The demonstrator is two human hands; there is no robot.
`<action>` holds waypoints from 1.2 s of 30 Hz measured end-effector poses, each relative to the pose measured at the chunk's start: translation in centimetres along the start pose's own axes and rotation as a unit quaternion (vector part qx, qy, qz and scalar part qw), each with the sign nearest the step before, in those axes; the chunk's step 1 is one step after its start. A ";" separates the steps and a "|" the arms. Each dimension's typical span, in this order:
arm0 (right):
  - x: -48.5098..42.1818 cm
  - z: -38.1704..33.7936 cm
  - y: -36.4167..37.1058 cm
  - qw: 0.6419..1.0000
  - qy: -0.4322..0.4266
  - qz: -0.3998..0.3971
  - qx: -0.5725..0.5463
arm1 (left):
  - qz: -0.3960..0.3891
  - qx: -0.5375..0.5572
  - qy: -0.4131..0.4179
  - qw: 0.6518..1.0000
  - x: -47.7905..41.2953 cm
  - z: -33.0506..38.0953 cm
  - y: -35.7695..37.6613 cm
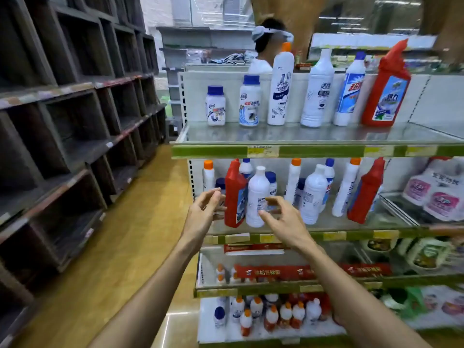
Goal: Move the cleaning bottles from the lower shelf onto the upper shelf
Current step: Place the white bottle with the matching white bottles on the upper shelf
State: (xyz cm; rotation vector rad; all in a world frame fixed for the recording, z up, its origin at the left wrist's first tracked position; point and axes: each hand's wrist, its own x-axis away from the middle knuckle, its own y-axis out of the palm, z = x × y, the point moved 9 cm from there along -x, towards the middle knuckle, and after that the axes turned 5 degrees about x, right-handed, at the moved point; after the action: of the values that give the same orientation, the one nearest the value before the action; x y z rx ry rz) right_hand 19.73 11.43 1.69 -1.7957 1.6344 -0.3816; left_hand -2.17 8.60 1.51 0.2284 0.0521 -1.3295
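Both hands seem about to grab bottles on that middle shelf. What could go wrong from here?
1. The red bottle and white bottle stand tight together at the front of the lower shelf. Pulling one with the left hand or right hand may tip the other off the edge.
2. The crowded bottles right behind them could topple too.
3. The upper shelf already holds a row of tall bottles. A careless set-down might knock one over.

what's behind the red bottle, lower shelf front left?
Behind the red bottle a blue-capped white bottle pokes up, with a blue-lidded jar to its left. Their bodies are mostly covered; anything lower down is hidden.
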 end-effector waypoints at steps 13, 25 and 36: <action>-13.4 7.8 4.2 0.993 0.116 0.023 -0.014 | -0.036 0.028 -0.029 0.999 -10.3 -5.1 3.5; -15.8 7.7 4.7 0.994 0.075 0.035 -0.077 | 0.009 0.033 -0.014 0.999 -12.1 -4.5 3.8; -10.7 6.7 0.3 0.981 -0.048 -0.005 -0.188 | -0.002 -0.034 -0.006 0.999 -9.7 -4.2 5.6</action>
State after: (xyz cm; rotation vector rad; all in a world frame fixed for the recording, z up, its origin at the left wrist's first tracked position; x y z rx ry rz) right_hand 21.83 23.54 -1.04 -2.0603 1.7133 0.0146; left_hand 1.25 19.92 -0.22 0.1615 0.0876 -1.3305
